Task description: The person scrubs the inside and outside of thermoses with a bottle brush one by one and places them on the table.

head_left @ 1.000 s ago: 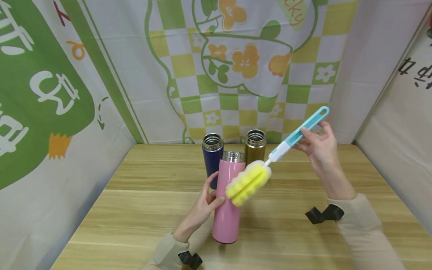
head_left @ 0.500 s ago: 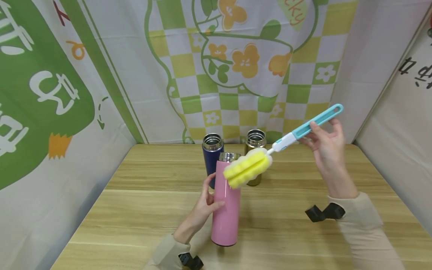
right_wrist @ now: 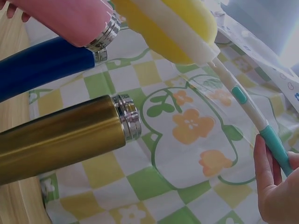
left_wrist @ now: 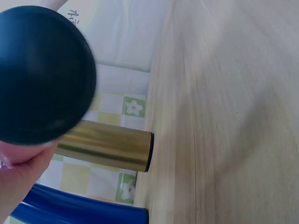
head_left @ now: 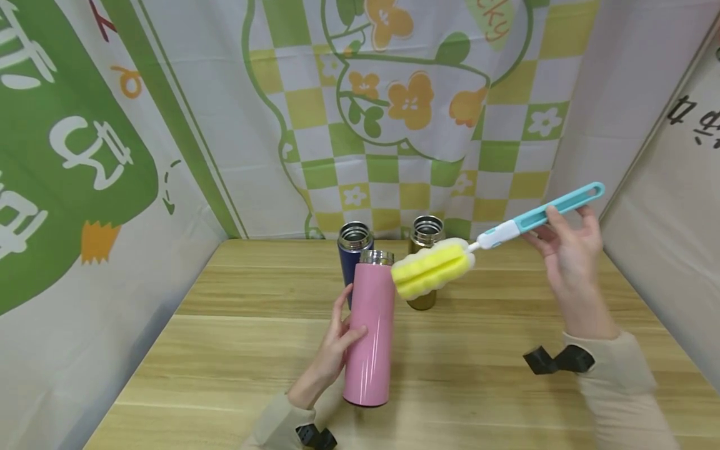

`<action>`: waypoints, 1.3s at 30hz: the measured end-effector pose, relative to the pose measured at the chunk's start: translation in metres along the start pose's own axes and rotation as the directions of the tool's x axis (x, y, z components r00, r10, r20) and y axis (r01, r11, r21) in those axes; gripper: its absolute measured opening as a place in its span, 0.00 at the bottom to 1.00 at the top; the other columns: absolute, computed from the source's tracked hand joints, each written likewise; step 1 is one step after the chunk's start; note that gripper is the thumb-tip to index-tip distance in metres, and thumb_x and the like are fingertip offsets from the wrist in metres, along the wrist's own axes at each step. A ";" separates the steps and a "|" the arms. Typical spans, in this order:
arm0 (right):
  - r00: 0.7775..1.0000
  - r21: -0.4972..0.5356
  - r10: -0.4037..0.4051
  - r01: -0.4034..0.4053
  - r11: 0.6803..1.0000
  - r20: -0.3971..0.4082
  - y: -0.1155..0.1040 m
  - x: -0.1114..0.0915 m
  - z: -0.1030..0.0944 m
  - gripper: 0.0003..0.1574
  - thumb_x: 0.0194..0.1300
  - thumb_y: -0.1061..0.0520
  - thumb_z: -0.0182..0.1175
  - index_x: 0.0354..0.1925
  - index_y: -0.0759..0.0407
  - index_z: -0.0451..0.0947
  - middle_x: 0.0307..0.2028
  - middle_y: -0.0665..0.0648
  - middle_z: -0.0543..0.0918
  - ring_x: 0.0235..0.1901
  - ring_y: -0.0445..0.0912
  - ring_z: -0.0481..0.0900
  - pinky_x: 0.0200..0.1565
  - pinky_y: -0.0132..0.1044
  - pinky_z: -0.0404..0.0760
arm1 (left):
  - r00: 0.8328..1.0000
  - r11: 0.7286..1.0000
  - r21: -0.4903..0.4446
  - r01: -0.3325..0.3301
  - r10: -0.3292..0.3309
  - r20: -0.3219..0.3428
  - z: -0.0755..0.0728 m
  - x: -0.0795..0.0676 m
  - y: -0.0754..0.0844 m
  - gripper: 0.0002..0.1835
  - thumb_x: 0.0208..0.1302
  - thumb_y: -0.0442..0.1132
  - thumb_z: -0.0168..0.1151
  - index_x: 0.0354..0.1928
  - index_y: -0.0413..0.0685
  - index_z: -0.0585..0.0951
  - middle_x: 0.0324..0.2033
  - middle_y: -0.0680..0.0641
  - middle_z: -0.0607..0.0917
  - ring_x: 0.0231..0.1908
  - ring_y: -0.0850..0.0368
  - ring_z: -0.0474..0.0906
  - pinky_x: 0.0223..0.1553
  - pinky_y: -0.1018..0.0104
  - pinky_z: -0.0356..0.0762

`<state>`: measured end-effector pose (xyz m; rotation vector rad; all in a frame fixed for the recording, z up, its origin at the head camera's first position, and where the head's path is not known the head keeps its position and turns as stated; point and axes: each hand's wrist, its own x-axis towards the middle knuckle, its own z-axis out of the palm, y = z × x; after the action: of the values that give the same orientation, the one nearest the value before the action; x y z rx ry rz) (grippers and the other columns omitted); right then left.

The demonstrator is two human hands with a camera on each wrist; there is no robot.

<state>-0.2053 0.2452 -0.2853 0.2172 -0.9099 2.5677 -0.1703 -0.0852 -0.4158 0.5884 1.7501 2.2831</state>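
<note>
My left hand (head_left: 330, 351) grips a pink thermos bottle (head_left: 370, 337) round its middle. The bottle is held off the table and slightly tilted; its dark base (left_wrist: 44, 74) shows in the left wrist view. Its steel neck has no lid on. With my right hand (head_left: 578, 265) I pinch the turquoise handle of a bottle brush (head_left: 557, 209). The brush's yellow and white sponge head (head_left: 433, 270) points left, close to the right of the pink bottle's upper part. In the right wrist view, a gap shows between sponge and bottle neck.
Behind the pink bottle stand a blue thermos (head_left: 347, 262) and a gold thermos (right_wrist: 65, 137), both upright with lids off. They stand on a wooden table (head_left: 225, 350). A patterned cloth (head_left: 388, 169) hangs along the table's back edge.
My right hand has moved to the right with the brush, which now lies flatter. The sponge head has gone from in front of the pink bottle to beside it. The bottle has shifted slightly left.
</note>
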 end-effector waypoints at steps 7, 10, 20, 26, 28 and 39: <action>1.000 -0.036 0.009 -0.009 0.999 0.012 -0.005 -0.003 -0.006 0.23 0.54 0.72 0.56 0.46 0.61 0.61 0.28 0.61 0.74 0.24 0.52 0.79 0.33 0.44 0.79 | 1.000 0.999 -0.034 0.027 -0.027 -0.008 0.002 -0.002 0.002 0.34 0.63 0.35 0.41 0.66 0.63 0.41 0.48 0.34 0.68 0.40 0.54 0.75 0.40 0.53 0.72; 1.000 -0.041 0.014 -0.013 0.999 0.017 -0.004 -0.004 -0.006 0.24 0.54 0.72 0.56 0.47 0.61 0.61 0.27 0.61 0.76 0.25 0.52 0.80 0.33 0.44 0.79 | 0.999 0.999 -0.038 0.030 -0.031 -0.023 0.002 -0.002 0.001 0.37 0.61 0.37 0.49 0.66 0.63 0.42 0.43 0.39 0.72 0.37 0.53 0.77 0.38 0.53 0.73; 0.999 -0.047 0.018 -0.016 0.999 0.040 -0.001 -0.006 -0.008 0.22 0.55 0.72 0.55 0.46 0.61 0.61 0.27 0.62 0.77 0.25 0.52 0.80 0.31 0.43 0.79 | 0.994 1.000 -0.012 0.015 -0.016 -0.109 0.004 -0.003 0.001 0.46 0.52 0.33 0.58 0.67 0.63 0.43 0.53 0.35 0.66 0.41 0.51 0.75 0.39 0.53 0.73; 0.999 -0.077 0.011 -0.007 0.997 0.048 -0.002 -0.004 -0.008 0.23 0.55 0.71 0.55 0.48 0.61 0.60 0.27 0.62 0.77 0.25 0.51 0.80 0.33 0.43 0.79 | 0.997 0.998 0.062 0.015 -0.010 -0.076 0.001 -0.005 0.003 0.44 0.54 0.37 0.58 0.68 0.60 0.45 0.53 0.29 0.66 0.43 0.52 0.74 0.42 0.55 0.72; 0.998 -0.087 0.009 -0.004 0.996 0.054 -0.002 -0.003 -0.007 0.23 0.55 0.71 0.55 0.48 0.61 0.60 0.27 0.62 0.77 0.25 0.51 0.80 0.33 0.43 0.79 | 0.998 0.997 0.081 0.010 -0.005 -0.059 0.000 -0.005 0.003 0.43 0.55 0.37 0.59 0.68 0.59 0.45 0.53 0.28 0.67 0.44 0.53 0.74 0.43 0.55 0.71; 0.997 -0.104 0.010 -0.001 0.995 0.078 0.002 0.003 0.009 0.26 0.54 0.71 0.57 0.49 0.61 0.59 0.25 0.63 0.80 0.22 0.51 0.80 0.32 0.42 0.79 | 0.999 0.996 0.081 -0.040 0.040 0.010 -0.005 -0.006 -0.001 0.43 0.54 0.31 0.60 0.68 0.51 0.49 0.57 0.29 0.63 0.47 0.49 0.74 0.46 0.54 0.71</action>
<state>-0.2092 0.2389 -0.2784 0.2878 -1.0713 2.5238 -0.1673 -0.0913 -0.4188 0.6530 1.8509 2.2407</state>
